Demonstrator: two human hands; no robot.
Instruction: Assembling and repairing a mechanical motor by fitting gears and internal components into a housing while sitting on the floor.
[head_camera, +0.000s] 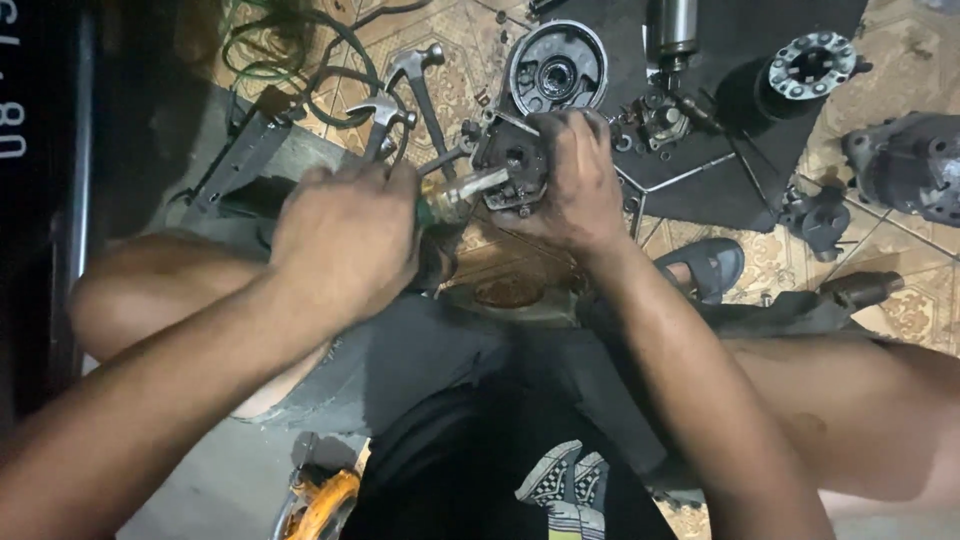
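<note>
My left hand (345, 235) is closed around a screwdriver (455, 195) with a green and clear handle, its shaft pointing right into a small dark metal part (510, 160). My right hand (575, 180) grips that greasy metal part from the right and holds it up above the floor between my knees. Both hands are dirty with grease. The tip of the screwdriver is hidden in the part.
Two hammers (400, 100) lie on the patterned tile floor beyond my hands. A round metal housing (555, 65), a cylinder (672, 30), a flanged hub (812, 65) and small parts rest on a black mat (740, 170). Green cable (290, 45) coils at far left. A sandal (710, 265) is at right.
</note>
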